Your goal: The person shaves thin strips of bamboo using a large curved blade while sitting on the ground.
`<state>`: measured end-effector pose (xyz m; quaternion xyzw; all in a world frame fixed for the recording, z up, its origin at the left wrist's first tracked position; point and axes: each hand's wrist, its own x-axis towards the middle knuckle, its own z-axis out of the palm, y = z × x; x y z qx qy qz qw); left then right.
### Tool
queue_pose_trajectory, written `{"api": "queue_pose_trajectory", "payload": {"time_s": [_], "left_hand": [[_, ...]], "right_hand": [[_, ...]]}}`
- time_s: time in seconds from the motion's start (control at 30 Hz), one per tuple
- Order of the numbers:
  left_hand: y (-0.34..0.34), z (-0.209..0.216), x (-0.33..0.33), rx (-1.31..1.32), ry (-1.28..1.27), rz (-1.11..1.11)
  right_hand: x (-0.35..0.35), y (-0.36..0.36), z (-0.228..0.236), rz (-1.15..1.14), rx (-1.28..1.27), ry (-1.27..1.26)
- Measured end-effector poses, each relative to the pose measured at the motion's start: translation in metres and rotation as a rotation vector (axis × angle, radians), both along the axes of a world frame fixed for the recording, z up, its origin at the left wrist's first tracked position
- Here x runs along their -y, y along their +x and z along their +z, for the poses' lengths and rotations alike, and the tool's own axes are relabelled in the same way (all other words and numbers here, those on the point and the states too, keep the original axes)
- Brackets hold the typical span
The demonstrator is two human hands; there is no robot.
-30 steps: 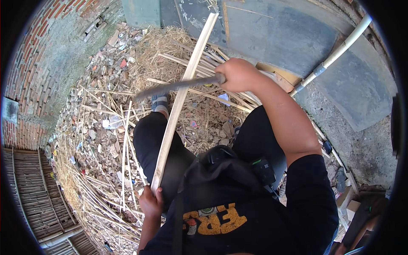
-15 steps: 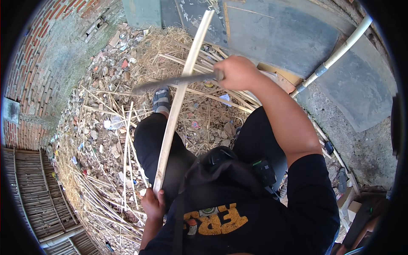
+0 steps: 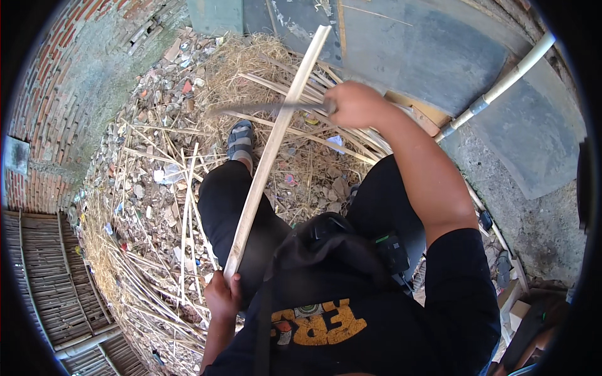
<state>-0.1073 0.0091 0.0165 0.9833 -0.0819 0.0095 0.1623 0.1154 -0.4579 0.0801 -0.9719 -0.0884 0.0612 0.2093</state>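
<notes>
A long pale bamboo strip [image 3: 266,160] slants from my left thigh up and away toward the far panels. My left hand [image 3: 223,294] is closed around its near end, thumb along the top. In my right hand [image 3: 356,106] is the handle of a machete [image 3: 251,109], its dark blade pointing left and crossing the upper part of the strip. The blade is a little blurred; whether its edge touches or bites into the strip I cannot tell. My right arm is stretched forward with the elbow out to the side.
Split bamboo strips [image 3: 144,294] lie heaped at the left, with more [image 3: 357,141] ahead. Rubble and dry shavings [image 3: 251,56] cover the ground around my sandalled foot [image 3: 240,139]. A brick wall [image 3: 50,106] stands left, grey panels [image 3: 426,50] and a pale pole [image 3: 514,72] right.
The strip's far end has shifted right and slightly down in view. My right hand and the machete have also moved a little right, with the blade now nearer level. Both grips are kept.
</notes>
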Motion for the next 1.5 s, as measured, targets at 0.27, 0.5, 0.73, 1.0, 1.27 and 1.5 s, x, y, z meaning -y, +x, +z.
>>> {"api": "queue_pose_trajectory", "payload": {"time_s": [0.27, 0.5, 0.73, 1.0, 1.27, 1.5], "left_hand": [[0.009, -0.006, 0.005, 0.038, -0.016, -0.025], [0.003, -0.001, 0.008, 0.053, -0.019, -0.012], [0.006, -0.017, 0.004, 0.065, -0.047, 0.018], [0.000, -0.013, 0.002, 0.060, -0.044, 0.016], [0.006, -0.006, 0.005, 0.092, -0.007, -0.046], [0.007, -0.009, -0.003, 0.095, 0.058, -0.036]], "right_hand": [[0.033, 0.008, 0.004, -0.106, -0.257, 0.177], [0.002, -0.009, 0.008, -0.029, -0.042, 0.049], [0.019, 0.014, -0.028, -0.044, 0.098, 0.177], [0.020, 0.005, -0.004, -0.276, 0.061, 0.201], [-0.022, -0.019, 0.022, 0.099, 0.049, -0.120], [0.045, 0.025, -0.023, -0.313, 0.055, 0.207]]}}
